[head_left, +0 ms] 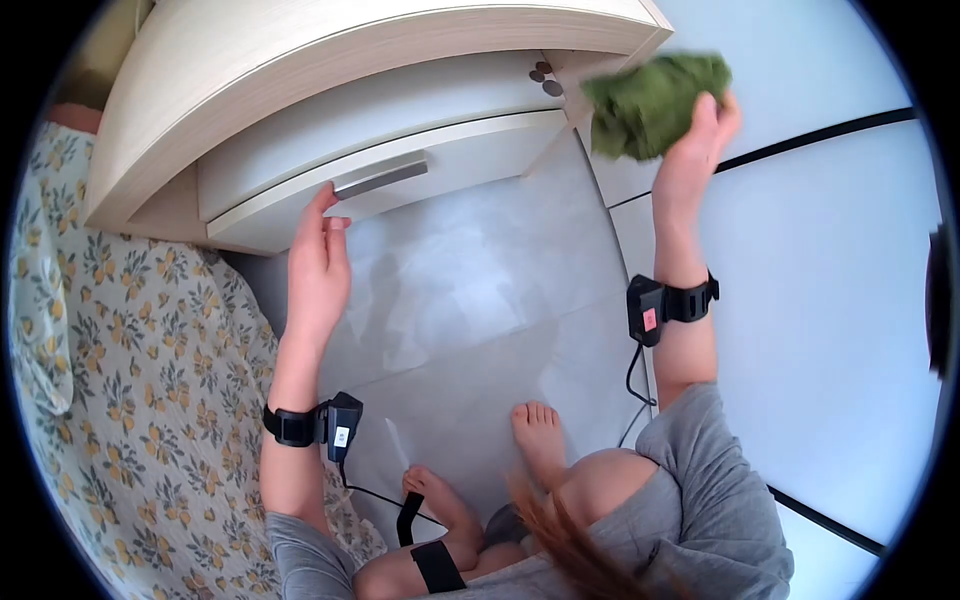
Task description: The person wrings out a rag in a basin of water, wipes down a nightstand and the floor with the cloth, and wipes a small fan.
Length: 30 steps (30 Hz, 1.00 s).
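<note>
My right hand [702, 140] is raised at the upper right, its fingers closed on a bunched dark green cloth [645, 108]. Motion blurs the cloth slightly, and it hangs in front of the dresser's right end. My left hand [322, 255] is at the white drawer [470, 155] on the left. Its index fingertip meets the left end of the metal drawer handle [382, 175], and the thumb stands apart from the fingers. Whether the other fingers touch the drawer front is hard to see.
A pale wooden dresser top [350, 40] curves over the drawers. Dark round spots [545, 78] mark the upper drawer front. A lemon-patterned fabric [150, 350] hangs on the left. White panels [810, 260] stand on the right. Below lies grey tile floor [450, 260], with my bare feet [540, 435] on it.
</note>
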Motion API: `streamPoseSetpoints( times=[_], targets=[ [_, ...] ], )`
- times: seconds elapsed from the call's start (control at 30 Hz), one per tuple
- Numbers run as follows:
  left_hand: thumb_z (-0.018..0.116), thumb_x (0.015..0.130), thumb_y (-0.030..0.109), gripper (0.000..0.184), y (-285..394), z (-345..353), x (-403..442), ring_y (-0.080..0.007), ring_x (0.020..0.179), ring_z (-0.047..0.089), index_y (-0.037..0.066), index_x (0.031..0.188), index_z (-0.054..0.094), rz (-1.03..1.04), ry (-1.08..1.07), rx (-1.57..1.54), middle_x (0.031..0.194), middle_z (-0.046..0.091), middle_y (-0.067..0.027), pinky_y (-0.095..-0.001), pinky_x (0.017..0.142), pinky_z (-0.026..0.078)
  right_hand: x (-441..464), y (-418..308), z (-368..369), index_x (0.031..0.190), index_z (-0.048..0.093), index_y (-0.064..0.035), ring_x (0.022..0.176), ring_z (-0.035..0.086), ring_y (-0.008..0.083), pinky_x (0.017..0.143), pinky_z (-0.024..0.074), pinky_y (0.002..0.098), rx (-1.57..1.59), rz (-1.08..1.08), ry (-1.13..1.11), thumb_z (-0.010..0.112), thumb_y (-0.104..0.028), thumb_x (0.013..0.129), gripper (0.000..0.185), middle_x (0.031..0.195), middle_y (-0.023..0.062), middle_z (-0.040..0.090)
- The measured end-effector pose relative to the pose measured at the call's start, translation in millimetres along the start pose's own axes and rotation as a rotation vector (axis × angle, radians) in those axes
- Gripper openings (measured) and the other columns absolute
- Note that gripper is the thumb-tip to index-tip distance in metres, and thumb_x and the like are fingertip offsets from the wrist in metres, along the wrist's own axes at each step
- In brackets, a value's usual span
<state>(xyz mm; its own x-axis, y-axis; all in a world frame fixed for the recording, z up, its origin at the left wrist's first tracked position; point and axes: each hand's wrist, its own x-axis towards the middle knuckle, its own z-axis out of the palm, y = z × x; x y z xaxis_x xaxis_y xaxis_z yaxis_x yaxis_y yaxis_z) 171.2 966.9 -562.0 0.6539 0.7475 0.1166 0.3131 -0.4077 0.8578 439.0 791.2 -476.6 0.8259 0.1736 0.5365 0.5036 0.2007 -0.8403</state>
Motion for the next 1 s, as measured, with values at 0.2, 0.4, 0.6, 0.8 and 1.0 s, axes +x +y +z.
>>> streamPoseSetpoints(
  times=[0.2,0.4,0.6,0.8,1.0],
  targets=[
    [0.038,0.095,0.01,0.035,-2.9,1.6,0.6,-0.0233,0.094,0.061,-0.001,0.129,0.042,-0.002,0.002,0.008,0.115,0.056,-0.0162,-0.0325,0.083,0.046,-29.3,77.3,20.5,0.125,0.028,0.0066,0.105,0.048,0.0315,0.091,0.0386,0.0371,-0.524,-0.202,-0.193,0.052,-0.015,0.091,0.047,0.117,0.0222,0.044],
    [0.037,0.096,0.01,0.036,-2.4,5.4,-1.2,-0.0239,0.095,0.06,-0.003,0.129,0.04,0.029,0.019,0.027,0.117,0.053,-0.0171,-0.0332,0.083,0.046,-42.5,109.9,7.8,0.126,0.028,0.0064,0.106,0.049,0.0326,0.092,0.0383,0.038,-0.393,-0.044,-0.299,0.051,-0.014,0.092,0.046,0.119,0.0234,0.043],
    [0.038,0.096,0.01,0.037,-8.1,3.5,2.0,-0.0185,0.097,0.058,0.001,0.132,0.04,0.056,0.022,0.018,0.12,0.053,-0.0139,-0.0291,0.086,0.044,-94.6,162.6,-3.6,0.128,0.025,0.0097,0.115,0.041,0.0365,0.099,0.0326,0.039,-0.505,0.062,-0.377,0.056,-0.012,0.087,0.055,0.123,0.0268,0.038],
    [0.04,0.094,0.007,0.033,-16.4,0.5,-1.2,-0.0256,0.095,0.06,0.0,0.125,0.045,0.085,-0.008,0.067,0.117,0.053,-0.0175,-0.033,0.083,0.046,-116.3,171.6,23.4,0.127,0.02,0.0147,0.117,0.038,0.0394,0.102,0.0288,0.0402,-0.549,0.275,-0.236,0.057,-0.01,0.085,0.061,0.126,0.0307,0.032],
    [0.039,0.096,0.012,0.034,-28.3,-11.0,-7.3,-0.0184,0.101,0.057,0.001,0.128,0.044,0.0,-0.063,0.033,0.125,0.052,-0.0126,-0.0287,0.086,0.044,-166.8,171.5,76.1,0.125,0.019,0.0154,0.113,0.04,0.0372,0.099,0.0316,0.039,-0.41,0.509,-0.251,0.055,-0.007,0.082,0.06,0.119,0.0301,0.037]
  ],
)
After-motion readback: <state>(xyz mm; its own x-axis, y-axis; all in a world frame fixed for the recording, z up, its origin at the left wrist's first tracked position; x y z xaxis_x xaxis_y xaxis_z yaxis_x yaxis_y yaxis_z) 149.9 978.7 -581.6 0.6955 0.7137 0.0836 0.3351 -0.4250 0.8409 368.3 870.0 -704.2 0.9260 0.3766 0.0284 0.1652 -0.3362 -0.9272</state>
